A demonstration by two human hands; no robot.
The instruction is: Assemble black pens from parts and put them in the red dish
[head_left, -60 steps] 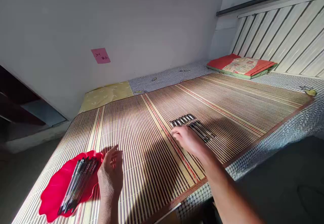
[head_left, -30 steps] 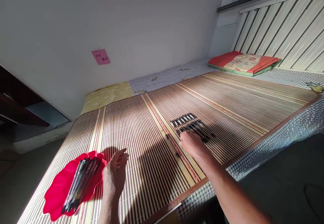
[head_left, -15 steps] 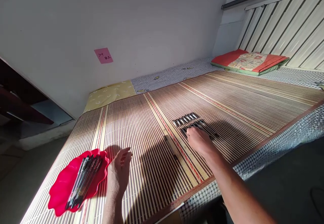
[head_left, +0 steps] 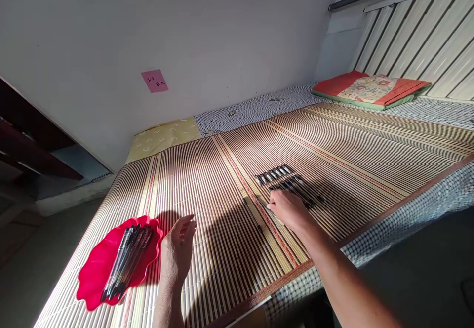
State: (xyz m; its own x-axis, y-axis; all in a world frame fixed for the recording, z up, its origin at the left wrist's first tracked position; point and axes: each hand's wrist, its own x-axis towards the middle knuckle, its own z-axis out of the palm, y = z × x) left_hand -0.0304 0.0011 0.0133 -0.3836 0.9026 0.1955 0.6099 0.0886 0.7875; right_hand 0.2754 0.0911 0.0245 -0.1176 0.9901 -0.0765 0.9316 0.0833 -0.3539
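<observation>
Pens [head_left: 128, 261], a slim dark bunch with see-through barrels, lay heaped in a red plastic scallop-edged tray [head_left: 91, 276] just left of the fingers on the left hand [head_left: 178, 249]. Couldn't tell whether that hand actually touched the rim. Its fingers were pretty relaxed, half-curled and a little apart.

Over on the other side, the right hand [head_left: 291, 210] had its fingertips bunched together, pinching a slim dark pen [head_left: 261, 202] that poked out past them to the left. Exact grip was kinda hidden by the knuckles, fwiw. A bit further left of those fingertips, between the two hands, a lone black-ended pen [head_left: 253, 215] lay on the striped bamboo mat [head_left: 200, 184].

Just beyond and right of the right fingers was a tidy row of long black pens [head_left: 307, 194], partly covered by the hand. Farther out past the fingertips sat a neat row of short black-and-white pieces [head_left: 274, 174], too small for me to say exactly what they were.

Well away from the right fingers, a folded red, floral and green cloth bundle [head_left: 370, 91] lay on the checked bedsheet [head_left: 248, 105]. A pink square of handwritten paper [head_left: 154, 81] was on the pale wall [head_left: 222, 31], far beyond the left fingertips.
</observation>
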